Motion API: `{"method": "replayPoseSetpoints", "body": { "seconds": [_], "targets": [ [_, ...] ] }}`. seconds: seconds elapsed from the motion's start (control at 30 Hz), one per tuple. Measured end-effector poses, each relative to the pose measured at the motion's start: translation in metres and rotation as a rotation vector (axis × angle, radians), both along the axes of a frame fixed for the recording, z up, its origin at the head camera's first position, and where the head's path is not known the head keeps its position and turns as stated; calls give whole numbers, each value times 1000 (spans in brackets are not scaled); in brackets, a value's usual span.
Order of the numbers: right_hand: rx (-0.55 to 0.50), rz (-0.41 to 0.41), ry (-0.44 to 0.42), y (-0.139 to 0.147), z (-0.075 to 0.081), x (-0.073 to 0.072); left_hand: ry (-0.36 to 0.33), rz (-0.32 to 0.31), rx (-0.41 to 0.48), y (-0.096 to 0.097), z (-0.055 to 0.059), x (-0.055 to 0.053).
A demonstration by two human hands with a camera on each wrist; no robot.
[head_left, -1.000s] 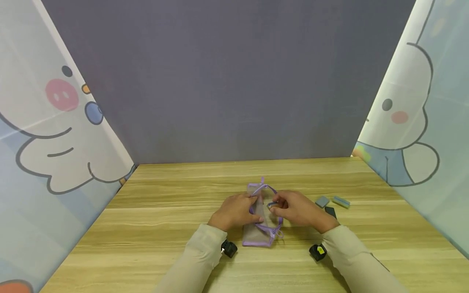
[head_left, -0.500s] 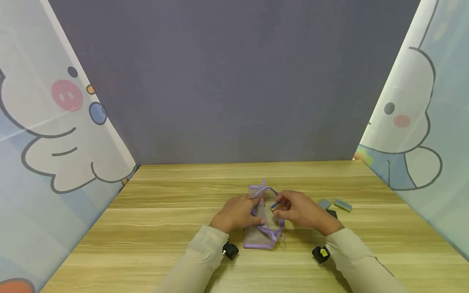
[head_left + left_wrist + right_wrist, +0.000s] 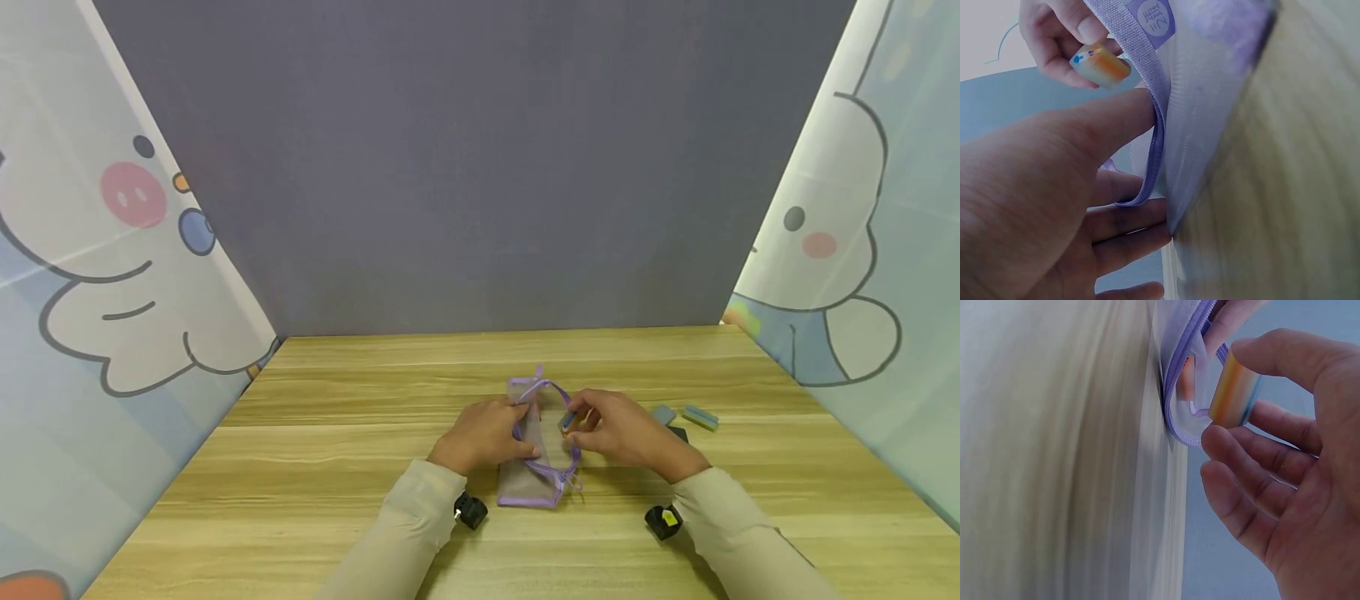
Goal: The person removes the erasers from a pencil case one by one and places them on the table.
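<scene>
A see-through zip pouch (image 3: pixel 527 487) with purple trim lies on the table, its zipped mouth spread toward the right. My left hand (image 3: pixel 483 435) grips the mouth's edge, thumb and index finger on either side of the purple zip band (image 3: pixel 1155 134). Between the thumb and fingers of my right hand (image 3: pixel 618 429) is a small striped eraser (image 3: pixel 1235 390), orange, pale and blue. It is tilted right at the pouch's opening. Inside the pouch, an orange piece (image 3: pixel 1185 380) shows through the mouth in the right wrist view.
Right of my right hand lie a grey-blue block (image 3: pixel 663 415), a blue-and-yellow striped block (image 3: pixel 701 417) and a dark block (image 3: pixel 679 434), partly hidden by the hand. A grey panel (image 3: pixel 480 167) stands along the table's (image 3: pixel 300 467) back edge.
My right hand has turned the eraser so it stands more steeply, and shifted slightly right. The left hand keeps its hold on the pouch. The head view has shifted a little.
</scene>
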State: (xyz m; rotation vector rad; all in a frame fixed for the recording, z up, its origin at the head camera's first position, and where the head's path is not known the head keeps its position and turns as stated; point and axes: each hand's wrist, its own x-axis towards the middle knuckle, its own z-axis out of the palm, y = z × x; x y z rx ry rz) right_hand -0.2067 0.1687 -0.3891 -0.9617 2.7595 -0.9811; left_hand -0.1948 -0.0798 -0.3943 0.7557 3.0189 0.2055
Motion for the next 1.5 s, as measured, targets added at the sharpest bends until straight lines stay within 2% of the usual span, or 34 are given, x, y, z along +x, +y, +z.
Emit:
{"method": "replayPoseSetpoints", "body": {
  "seconds": [0.37,0.8,1.03,1.5],
  "targets": [
    [3,-13,-40,3,4,2,-9,8,13,-2,0,0],
    [2,-19,3,12,1,6,-32,24,18,0,-3,3],
    [10,-52,38,15,4,7,-22,16,16,1,-2,2],
    [12,-59,87,14,5,4,-34,24,19,-2,0,1]
  ]
}}
